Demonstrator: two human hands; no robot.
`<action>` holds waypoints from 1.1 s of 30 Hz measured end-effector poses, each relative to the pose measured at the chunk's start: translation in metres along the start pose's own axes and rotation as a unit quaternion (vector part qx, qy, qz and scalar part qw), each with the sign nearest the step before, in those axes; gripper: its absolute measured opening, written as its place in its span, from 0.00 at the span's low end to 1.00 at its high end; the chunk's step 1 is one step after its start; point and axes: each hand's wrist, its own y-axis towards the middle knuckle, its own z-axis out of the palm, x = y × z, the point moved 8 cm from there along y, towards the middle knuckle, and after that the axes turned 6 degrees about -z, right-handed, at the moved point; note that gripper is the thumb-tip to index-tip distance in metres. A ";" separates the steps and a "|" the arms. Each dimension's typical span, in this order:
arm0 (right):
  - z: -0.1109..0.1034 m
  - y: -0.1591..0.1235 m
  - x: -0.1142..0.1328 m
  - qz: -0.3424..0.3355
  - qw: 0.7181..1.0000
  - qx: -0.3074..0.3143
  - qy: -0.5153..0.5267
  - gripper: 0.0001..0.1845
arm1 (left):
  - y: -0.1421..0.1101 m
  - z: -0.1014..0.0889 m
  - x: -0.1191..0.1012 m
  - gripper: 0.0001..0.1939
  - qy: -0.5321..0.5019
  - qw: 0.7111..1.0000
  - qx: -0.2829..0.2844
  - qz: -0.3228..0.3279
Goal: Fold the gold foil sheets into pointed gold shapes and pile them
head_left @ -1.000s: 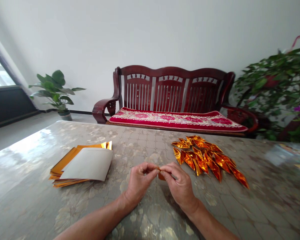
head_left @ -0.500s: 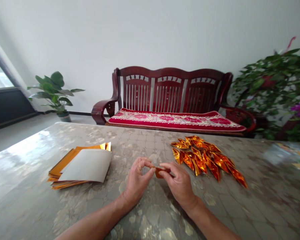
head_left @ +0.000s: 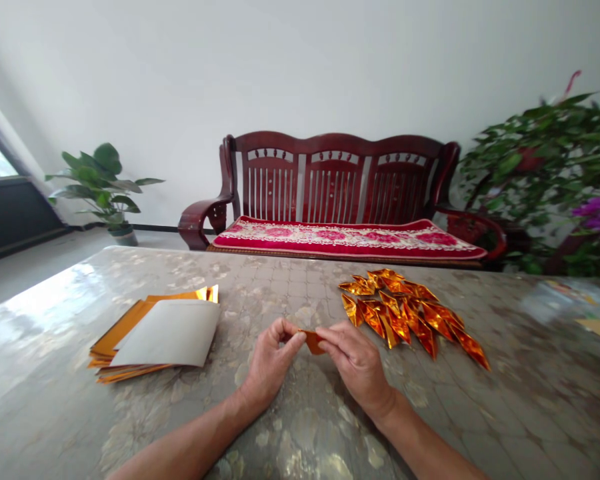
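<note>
My left hand and my right hand meet low over the table, both pinching a small folded piece of gold-orange foil paper between thumb and fingers. To the right of my hands lies a heap of several folded gold foil pieces. To the left rests a stack of flat gold sheets, the top one showing its white back.
The table has a glossy patterned cover. Behind it stands a dark red wooden bench with a red cushion. Potted plants stand at the far left and at the right. Some blurred items lie at the table's right edge.
My hands have sunk a little nearer the table, and the foil piece shows more between them. The view has drifted slightly to the right.
</note>
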 end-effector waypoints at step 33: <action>0.004 -0.005 -0.018 0.089 0.995 -0.003 0.047 0.08 | -0.003 -0.003 -0.032 0.09 0.317 0.932 0.012 0.177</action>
